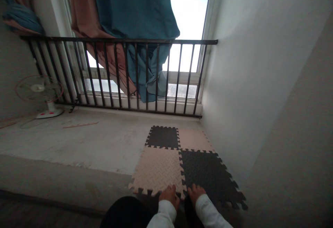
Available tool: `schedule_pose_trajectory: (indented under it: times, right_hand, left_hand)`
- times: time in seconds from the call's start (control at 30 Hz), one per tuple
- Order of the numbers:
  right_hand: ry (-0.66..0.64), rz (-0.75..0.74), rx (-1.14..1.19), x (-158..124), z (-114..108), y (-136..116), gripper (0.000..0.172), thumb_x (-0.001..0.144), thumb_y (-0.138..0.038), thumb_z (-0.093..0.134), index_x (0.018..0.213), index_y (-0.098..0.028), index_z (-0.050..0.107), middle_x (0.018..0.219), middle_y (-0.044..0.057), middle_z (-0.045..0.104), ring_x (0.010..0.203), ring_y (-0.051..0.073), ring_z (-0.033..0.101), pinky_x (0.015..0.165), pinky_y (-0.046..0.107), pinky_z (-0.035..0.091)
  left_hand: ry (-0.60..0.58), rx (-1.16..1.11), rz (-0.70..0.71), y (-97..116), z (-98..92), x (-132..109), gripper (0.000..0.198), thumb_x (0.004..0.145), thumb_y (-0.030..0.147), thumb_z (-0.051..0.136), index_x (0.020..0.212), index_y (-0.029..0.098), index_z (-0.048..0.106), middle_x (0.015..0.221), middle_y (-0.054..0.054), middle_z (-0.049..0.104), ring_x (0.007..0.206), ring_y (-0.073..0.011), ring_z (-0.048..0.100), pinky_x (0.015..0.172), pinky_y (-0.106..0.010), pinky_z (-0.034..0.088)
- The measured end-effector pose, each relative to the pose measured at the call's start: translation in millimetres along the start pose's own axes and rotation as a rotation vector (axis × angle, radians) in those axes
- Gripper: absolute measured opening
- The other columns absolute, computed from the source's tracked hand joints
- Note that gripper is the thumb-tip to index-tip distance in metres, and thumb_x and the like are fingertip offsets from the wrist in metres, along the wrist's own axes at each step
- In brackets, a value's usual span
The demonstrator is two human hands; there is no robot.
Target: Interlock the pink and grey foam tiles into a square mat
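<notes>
On concrete floor (91, 141), checkered foam mat (158, 169) (jigsaw-edged)

hard daylight floods through the window (189, 9), blown out to flat white. below the window the railing (117, 41) reads almost as a silhouette. the wall (247, 65) right of the window takes a soft glow that fades toward the camera. the floor (91, 141) beneath the window is dim and grainy; the left hand (170, 195) and right hand (195, 191), farthest from the window, sit in murky shadow. upright lines splay toward the frame's edges.
</notes>
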State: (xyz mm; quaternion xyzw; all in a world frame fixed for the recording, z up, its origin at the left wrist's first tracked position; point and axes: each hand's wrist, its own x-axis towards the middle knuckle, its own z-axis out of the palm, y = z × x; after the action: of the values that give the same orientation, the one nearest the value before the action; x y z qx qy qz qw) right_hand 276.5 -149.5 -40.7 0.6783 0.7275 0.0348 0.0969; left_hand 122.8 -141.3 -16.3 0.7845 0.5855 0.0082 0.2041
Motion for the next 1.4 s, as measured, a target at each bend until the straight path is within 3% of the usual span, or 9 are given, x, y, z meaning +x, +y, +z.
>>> schedule_pose_trajectory:
  times: [0.3,0.63,0.87,1.1,1.2,1.4]
  right_hand:
    - [-0.149,0.055,-0.031,14.4,-4.2,-15.5,0.033,0.078,-0.011,0.032,0.09,-0.017,0.062,0.093,0.018,0.06,0.09,0.025,0.057,0.068,0.04,0.045]
    - [-0.151,0.057,-0.033,11.8,-4.7,-17.6,0.034,0.081,-0.015,0.031,0.091,-0.019,0.062,0.094,0.017,0.06,0.092,0.025,0.056,0.069,0.04,0.043]
    - [-0.149,0.083,-0.029,11.1,-5.4,-20.6,0.037,0.081,-0.012,0.028,0.093,-0.017,0.063,0.096,0.017,0.06,0.093,0.025,0.056,0.072,0.04,0.043]
    - [-0.175,0.077,-0.012,9.6,-9.7,-17.0,0.037,0.08,-0.012,0.028,0.096,-0.019,0.061,0.098,0.016,0.059,0.094,0.024,0.055,0.072,0.038,0.043]
    - [-0.202,0.097,-0.008,9.1,-11.8,-13.6,0.033,0.077,-0.012,0.036,0.099,-0.019,0.059,0.103,0.017,0.056,0.096,0.026,0.054,0.073,0.04,0.043]
    - [-0.253,0.109,0.034,9.5,-22.2,-7.0,0.033,0.073,-0.01,0.042,0.099,-0.021,0.059,0.106,0.016,0.055,0.099,0.025,0.053,0.077,0.041,0.043]
  left_hand:
    - [0.011,0.003,-0.007,-2.9,7.2,3.0,0.045,0.07,0.023,0.043,0.115,0.021,0.044,0.108,-0.008,0.055,0.097,-0.0213,0.053,0.078,-0.034,0.044]
    - [0.029,0.003,-0.02,-2.8,5.3,1.3,0.035,0.07,0.026,0.042,0.105,0.022,0.048,0.104,-0.006,0.056,0.094,-0.0196,0.054,0.075,-0.031,0.043]
    - [0.034,-0.007,-0.02,-4.5,6.7,2.1,0.039,0.069,0.028,0.043,0.107,0.021,0.048,0.107,-0.007,0.055,0.096,-0.0207,0.053,0.076,-0.032,0.042]
    - [0.081,-0.003,-0.064,1.0,-0.8,-0.9,0.026,0.073,0.028,0.041,0.094,0.025,0.056,0.1,-0.002,0.058,0.092,-0.0178,0.054,0.074,-0.029,0.04]
    - [0.146,-0.027,-0.082,1.4,-6.4,-0.8,0.025,0.074,0.028,0.041,0.092,0.026,0.058,0.097,-0.001,0.06,0.089,-0.0162,0.055,0.073,-0.027,0.04]
    - [0.443,-0.199,-0.096,-9.3,-17.9,-0.9,0.025,0.074,0.024,0.043,0.088,0.029,0.062,0.093,0.004,0.063,0.084,-0.0111,0.056,0.076,-0.021,0.039]
